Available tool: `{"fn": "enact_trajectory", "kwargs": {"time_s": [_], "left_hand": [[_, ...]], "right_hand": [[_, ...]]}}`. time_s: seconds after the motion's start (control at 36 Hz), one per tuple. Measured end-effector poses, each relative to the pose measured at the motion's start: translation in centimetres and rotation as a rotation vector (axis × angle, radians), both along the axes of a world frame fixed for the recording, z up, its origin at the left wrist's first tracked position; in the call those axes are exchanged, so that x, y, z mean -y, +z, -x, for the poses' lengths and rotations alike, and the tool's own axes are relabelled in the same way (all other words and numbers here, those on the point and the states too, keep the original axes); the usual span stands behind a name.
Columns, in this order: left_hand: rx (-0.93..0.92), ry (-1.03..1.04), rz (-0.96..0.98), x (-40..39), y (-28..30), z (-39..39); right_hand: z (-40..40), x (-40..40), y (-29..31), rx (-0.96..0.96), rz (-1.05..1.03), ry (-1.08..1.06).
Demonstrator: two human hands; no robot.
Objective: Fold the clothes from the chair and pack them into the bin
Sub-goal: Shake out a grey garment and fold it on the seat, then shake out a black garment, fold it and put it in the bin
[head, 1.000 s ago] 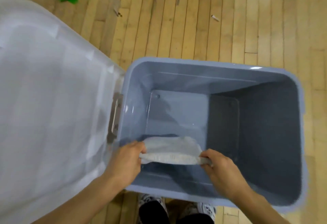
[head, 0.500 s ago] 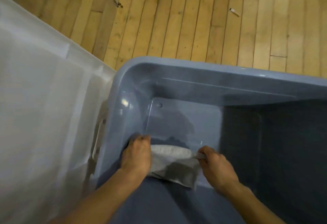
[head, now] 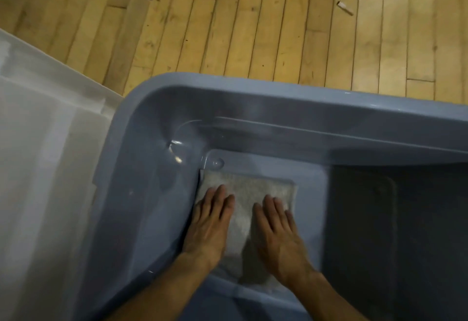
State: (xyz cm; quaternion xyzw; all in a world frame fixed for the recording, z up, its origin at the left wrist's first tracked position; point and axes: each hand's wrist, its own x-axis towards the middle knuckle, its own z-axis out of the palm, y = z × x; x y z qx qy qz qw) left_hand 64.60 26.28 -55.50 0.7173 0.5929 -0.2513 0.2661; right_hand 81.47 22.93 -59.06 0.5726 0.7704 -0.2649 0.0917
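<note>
Both hands lie flat with fingers straight, left hand (head: 211, 222) and right hand (head: 276, 229) pressing the folded cloth (head: 249, 191) onto the bin (head: 141, 168) floor, tucked in the corner beyond the left fingertips. Press evenly, smoothing outward (no bunching), then lift straight up.

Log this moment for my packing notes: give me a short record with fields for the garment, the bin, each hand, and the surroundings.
garment: folded light grey cloth, lying flat on the bin floor in its left corner
bin: blue-grey plastic bin, open, nothing else visible inside; right part in shadow
left hand: left hand flat on the cloth, fingers straight
right hand: right hand flat on the cloth, fingers straight
surroundings: white lid left of the bin; wooden floor beyond
</note>
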Motion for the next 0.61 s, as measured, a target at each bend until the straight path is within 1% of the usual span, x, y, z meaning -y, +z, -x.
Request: {"fn": "enact_trajectory", "kwargs": {"time_s": [0.06, 0.14, 0.17, 0.22, 0.25, 0.33, 0.36, 0.39, 0.44, 0.5, 0.56, 0.61], "left_hand": [[-0.016, 0.013, -0.017, 1.3, -0.5, -0.1], [0.061, 0.014, -0.169, 4.0, -1.3, 0.3], [0.069, -0.016, -0.208, 4.7, -1.6, 0.6], [0.021, -0.063, -0.203, 5.6, -1.7, 1.3], [0.020, -0.071, -0.170, 5.6, -1.3, 1.4], [0.060, -0.076, -0.176, 4.4, 1.7, 0.7], [0.041, -0.063, -0.159, 4.0, 4.9, 0.8], [0.056, -0.067, -0.187, 3.3, 5.6, 0.4], [0.096, -0.055, -0.299, 2.3, 10.4, 0.7], [0.139, -0.041, -0.351, 0.8, 16.2, 1.2], [0.189, -0.027, -0.475, -0.9, 23.2, 2.3], [0.221, 0.028, -0.624, -2.8, 31.5, 4.7]], "right_hand": [[-0.2, 0.9, -0.8, 0.021, 0.018, 0.023], [0.1, 2.4, -1.0, 0.001, 0.062, 0.053], [0.1, 3.0, -1.0, -0.011, 0.059, 0.062], [0.0, 3.8, -0.7, -0.029, 0.060, 0.066], [-0.2, 3.8, -0.1, -0.025, 0.096, 0.072], [-0.6, 2.6, 3.1, -0.025, 0.066, 0.050], [-0.4, 2.1, 6.2, -0.019, 0.043, 0.047], [-0.7, 1.4, 7.0, -0.034, 0.003, 0.042], [-0.7, -0.4, 12.4, -0.067, -0.035, 0.019], [-0.3, -2.5, 18.9, -0.121, -0.117, -0.004], [0.6, -4.7, 26.3, -0.209, -0.189, -0.017], [2.7, -7.2, 34.8, -0.300, -0.247, -0.004]]}}
